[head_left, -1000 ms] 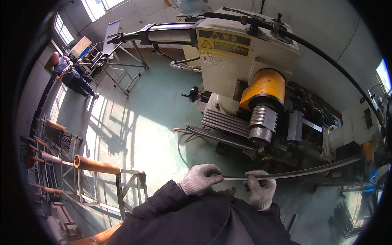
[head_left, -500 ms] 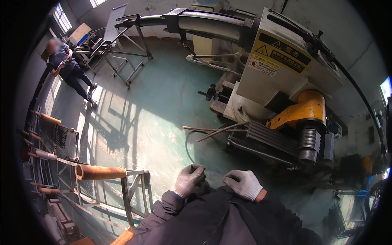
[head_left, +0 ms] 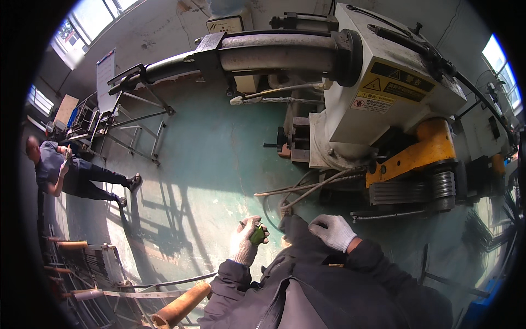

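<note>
My left hand [head_left: 247,241], in a whitish knit glove, is closed around a small, palm-sized green object [head_left: 257,235] with dark parts, possibly a tape measure. It is held in front of my body, over the floor. To its right, my gloved right hand [head_left: 333,232] hangs with curled fingers, and nothing shows in it. This hand is nearest to the machine, apart from it and below its hoses [head_left: 307,189]. Both arms wear dark sleeves. One of my legs [head_left: 298,233] shows between the hands, with the shoe forward.
A large pale machine [head_left: 350,118] with warning labels, a yellow arm [head_left: 416,156] and a long metal cylinder [head_left: 276,52] fills the upper right. A rusty pipe [head_left: 183,304] lies on a rack close to my left arm. At far left stands a person [head_left: 71,170] beside metal stands [head_left: 131,131].
The view has shifted, so the machine sits lower and the rack nearer the bottom edge. My left hand has turned, showing more of the green object. A leg and shoe have come into sight.
</note>
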Available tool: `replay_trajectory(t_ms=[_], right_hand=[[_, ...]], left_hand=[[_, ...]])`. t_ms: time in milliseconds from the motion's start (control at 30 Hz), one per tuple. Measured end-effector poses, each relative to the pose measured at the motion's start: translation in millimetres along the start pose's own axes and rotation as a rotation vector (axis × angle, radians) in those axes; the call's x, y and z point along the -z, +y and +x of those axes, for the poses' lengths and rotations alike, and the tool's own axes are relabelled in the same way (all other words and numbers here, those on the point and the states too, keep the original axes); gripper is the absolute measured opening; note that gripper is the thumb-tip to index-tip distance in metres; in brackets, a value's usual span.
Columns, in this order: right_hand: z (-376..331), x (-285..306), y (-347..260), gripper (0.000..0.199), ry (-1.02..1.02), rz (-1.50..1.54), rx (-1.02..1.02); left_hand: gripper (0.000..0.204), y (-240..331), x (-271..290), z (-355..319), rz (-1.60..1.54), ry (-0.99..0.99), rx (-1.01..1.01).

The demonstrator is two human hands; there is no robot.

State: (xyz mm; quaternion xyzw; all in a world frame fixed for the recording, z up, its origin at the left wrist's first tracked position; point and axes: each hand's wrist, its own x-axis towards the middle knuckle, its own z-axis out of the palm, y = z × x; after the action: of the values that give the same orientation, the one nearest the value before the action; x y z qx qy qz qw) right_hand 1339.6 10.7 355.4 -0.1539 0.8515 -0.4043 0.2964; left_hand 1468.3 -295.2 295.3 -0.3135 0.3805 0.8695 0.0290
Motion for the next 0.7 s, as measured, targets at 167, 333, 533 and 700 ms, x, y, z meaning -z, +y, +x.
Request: replay_trajectory(t_ms=[167,333,533,700], right_hand=[[86,-21,2,0.032,0.079,0.075,-0.090],[190,-62,-2,0.031,0.196,0.208,-0.141],[259,-98,-10,0.028,0.183,0.434,-0.265],[291,-142,13,0.036,0.365,0.688,-0.417]], left_hand=[[0.038,49,5,56,0.255,0.018,0.028],[0.044,113,28,101,0.480,0.185,0.097],[0.034,175,69,171,0.700,0.242,0.138],[0.038,204,62,229,0.808,0.050,0.295]])
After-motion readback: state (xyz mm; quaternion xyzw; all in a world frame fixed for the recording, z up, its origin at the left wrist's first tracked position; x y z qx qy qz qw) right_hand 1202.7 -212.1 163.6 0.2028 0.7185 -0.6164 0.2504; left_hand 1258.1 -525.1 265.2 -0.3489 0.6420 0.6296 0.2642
